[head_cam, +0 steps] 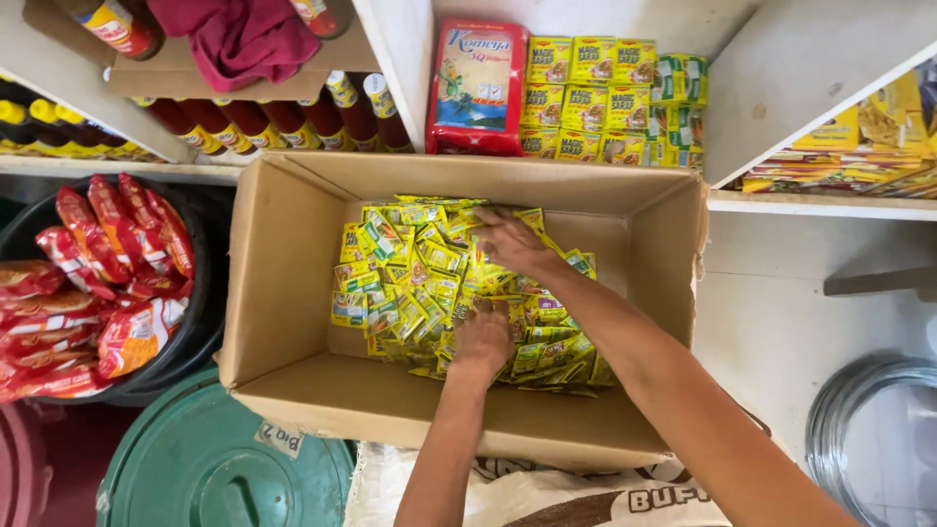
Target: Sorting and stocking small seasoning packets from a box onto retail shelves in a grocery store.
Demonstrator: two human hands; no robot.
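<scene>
one open cardboard box (pixel 293 283), flaps up, bare floor showing along its left and near walls. yellow sachets (pixel 410 283): one loose heap, too many to count, piled against the far wall, pointing every way with no shared long axis. two hands in the heap: left hand (pixel 483 337) curled down, gripping sachets near the middle; right hand (pixel 512 242) spread flat, fingers pressing the top toward the far wall.

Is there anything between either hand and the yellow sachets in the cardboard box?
Nothing visible. Both hands are already down in the open cardboard box, the left hand and right hand resting directly on the pile of yellow sachets, with no flap or other item over them.
</scene>
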